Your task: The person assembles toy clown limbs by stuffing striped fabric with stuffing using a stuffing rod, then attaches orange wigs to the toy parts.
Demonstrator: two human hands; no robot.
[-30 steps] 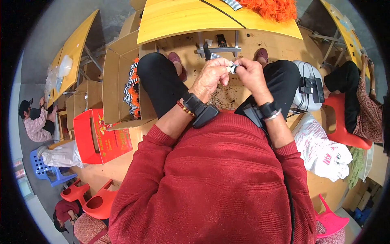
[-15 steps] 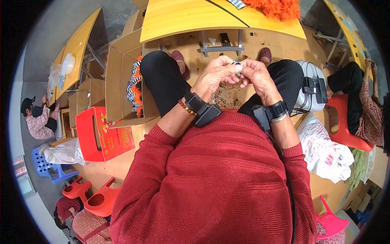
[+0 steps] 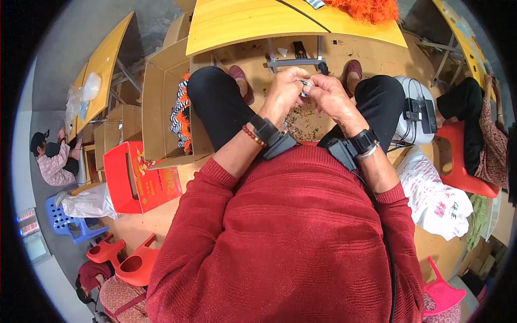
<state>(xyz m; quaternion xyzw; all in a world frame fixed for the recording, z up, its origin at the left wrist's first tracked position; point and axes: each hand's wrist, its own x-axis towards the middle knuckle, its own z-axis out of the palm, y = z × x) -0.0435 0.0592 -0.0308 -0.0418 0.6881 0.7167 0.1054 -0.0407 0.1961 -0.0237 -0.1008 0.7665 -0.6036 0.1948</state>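
Note:
My left hand [image 3: 285, 97] and my right hand [image 3: 332, 98] meet in front of my lap, fingers pinched together. Between the fingertips is a small black-and-white piece [image 3: 305, 89], mostly covered, perhaps striped cloth. Its exact kind is too small to make out. A short dark thing [image 3: 323, 68] shows just beyond the right knuckles; I cannot tell whether the hand holds it. To the left of my knee, an open cardboard box [image 3: 156, 97] contains several black-and-white striped and orange fluffy pieces [image 3: 181, 118].
A yellow table [image 3: 247, 27] ahead bears an orange fluffy heap [image 3: 369, 9]. Below it lies a black phone-like device [image 3: 299, 50] among scraps. A red carton [image 3: 121, 177] stands left; a white bag [image 3: 431, 194] and a red stool [image 3: 463, 161] with a seated person are right.
Both hands have shifted slightly left. The right hand has turned over the small piece, its fingers now more curled, and the dark thing beyond its knuckles has come into sight.

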